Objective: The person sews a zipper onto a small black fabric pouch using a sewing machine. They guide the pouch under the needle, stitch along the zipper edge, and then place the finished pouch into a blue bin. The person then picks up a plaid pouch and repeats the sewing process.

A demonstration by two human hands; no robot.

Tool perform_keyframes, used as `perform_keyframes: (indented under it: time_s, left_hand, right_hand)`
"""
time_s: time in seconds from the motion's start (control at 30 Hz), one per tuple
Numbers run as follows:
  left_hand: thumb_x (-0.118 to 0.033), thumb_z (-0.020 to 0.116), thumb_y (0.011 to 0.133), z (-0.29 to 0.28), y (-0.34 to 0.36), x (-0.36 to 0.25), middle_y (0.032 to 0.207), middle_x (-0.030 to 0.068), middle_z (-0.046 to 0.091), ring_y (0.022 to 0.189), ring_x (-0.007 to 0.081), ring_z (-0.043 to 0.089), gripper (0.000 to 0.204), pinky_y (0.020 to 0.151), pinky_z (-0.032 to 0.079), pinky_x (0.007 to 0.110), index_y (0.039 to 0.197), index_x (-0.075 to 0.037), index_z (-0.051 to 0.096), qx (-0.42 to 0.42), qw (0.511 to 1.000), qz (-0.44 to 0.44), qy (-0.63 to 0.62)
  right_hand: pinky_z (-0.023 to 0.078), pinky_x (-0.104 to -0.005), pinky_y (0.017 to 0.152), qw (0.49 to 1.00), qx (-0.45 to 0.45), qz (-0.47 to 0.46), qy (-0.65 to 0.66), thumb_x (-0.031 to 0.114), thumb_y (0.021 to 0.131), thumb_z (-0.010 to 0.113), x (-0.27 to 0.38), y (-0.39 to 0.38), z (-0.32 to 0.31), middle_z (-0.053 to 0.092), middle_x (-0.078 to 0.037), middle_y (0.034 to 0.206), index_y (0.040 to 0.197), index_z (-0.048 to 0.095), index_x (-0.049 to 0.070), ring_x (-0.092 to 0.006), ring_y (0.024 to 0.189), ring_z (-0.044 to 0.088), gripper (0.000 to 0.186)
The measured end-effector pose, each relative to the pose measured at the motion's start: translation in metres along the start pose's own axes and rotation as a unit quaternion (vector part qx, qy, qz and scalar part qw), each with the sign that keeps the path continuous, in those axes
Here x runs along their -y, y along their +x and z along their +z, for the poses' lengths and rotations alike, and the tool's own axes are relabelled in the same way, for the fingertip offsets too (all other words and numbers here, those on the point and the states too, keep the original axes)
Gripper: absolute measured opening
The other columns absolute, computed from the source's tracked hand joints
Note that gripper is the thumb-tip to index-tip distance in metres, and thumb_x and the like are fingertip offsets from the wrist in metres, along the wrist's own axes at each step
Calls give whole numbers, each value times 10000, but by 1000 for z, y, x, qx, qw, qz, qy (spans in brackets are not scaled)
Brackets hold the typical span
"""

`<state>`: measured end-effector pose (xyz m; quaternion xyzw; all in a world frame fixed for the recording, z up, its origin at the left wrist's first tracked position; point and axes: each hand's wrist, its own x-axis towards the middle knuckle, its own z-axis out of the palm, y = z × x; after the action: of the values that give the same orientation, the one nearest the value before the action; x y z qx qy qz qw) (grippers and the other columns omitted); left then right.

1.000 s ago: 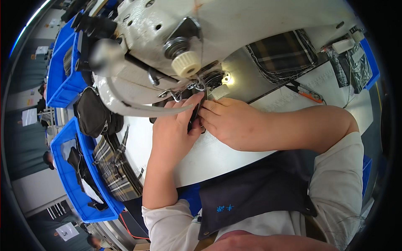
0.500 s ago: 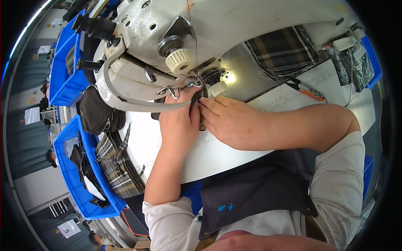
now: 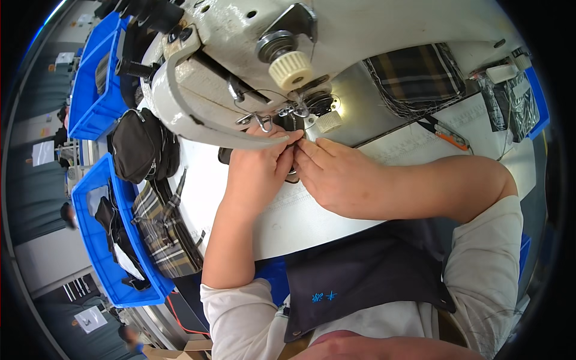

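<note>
Both hands meet just below the needle area of a large off-white sewing machine (image 3: pixel 372 36). A dark fabric piece (image 3: pixel 224 155) shows beside my left hand (image 3: pixel 259 171), and more of it peeks out beneath the fingers; its full shape is hidden. My left hand is closed on the fabric, thumb and fingertips pinching close to the presser foot area. From the right, my right hand (image 3: pixel 336 177) has its fingers pressed together against the same piece, fingertips touching those of the left. A curved white guard bar (image 3: pixel 222 133) passes over my left fingers.
Orange-handled snips (image 3: pixel 450 139) lie on the right of the white table. Behind them rests a stack of plaid fabric (image 3: pixel 414 78). At the left are a dark pouch (image 3: pixel 141 147), plaid pieces (image 3: pixel 165 234) and a blue bin (image 3: pixel 96 240). Plastic-wrapped items (image 3: pixel 516 102) sit far right.
The view has shifted slightly, so the machine head sits further right. The dark flap standing between my fingertips now lies lower, and my left thumb and fingers have closed nearer my right fingertips.
</note>
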<state>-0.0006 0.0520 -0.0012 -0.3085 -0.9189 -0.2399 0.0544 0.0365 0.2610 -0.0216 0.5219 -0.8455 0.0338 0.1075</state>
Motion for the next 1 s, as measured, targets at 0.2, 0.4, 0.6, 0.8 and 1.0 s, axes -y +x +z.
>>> perform_keyframes:
  time_s: [0.2,0.4,0.6,0.8,1.0]
  left_hand:
    - [13,788,788,0,0,-4,1012,48,728,939,288,684,304,775,576,389,1081,-66,812,-35,999,31,28]
    - [-6,775,805,-4,0,-3,1127,55,756,981,302,713,299,823,594,380,1101,-43,801,-9,998,51,27]
    - [-25,745,862,-1,-4,0,1160,75,757,981,309,735,286,823,599,388,1144,-32,787,8,1000,24,-7]
    - [-55,699,925,11,-3,-8,1192,88,749,946,304,748,255,795,605,376,1167,-21,772,-25,999,-26,17]
    - [-56,698,923,12,-1,-14,1223,91,746,971,315,750,246,807,607,386,1154,-18,772,-30,998,-59,17]
  right_hand:
    - [500,-359,724,994,-107,3,-15,149,769,702,-1,3,9,706,-208,937,951,750,-87,-300,923,640,303]
    - [529,-432,1019,1000,-21,1,10,134,858,647,-3,1,-1,711,-250,1169,1148,725,-110,-379,1204,656,387]
    - [533,-441,1036,999,-33,19,37,119,836,660,-3,1,1,710,-250,1168,1147,721,-112,-378,1194,664,393]
    - [517,-358,777,996,-87,26,-2,135,771,702,-9,3,4,684,-152,908,917,742,-38,-275,914,631,230]
    - [450,-337,716,999,-32,4,-37,157,772,716,-11,2,-2,661,-101,915,907,764,7,-242,949,568,207]
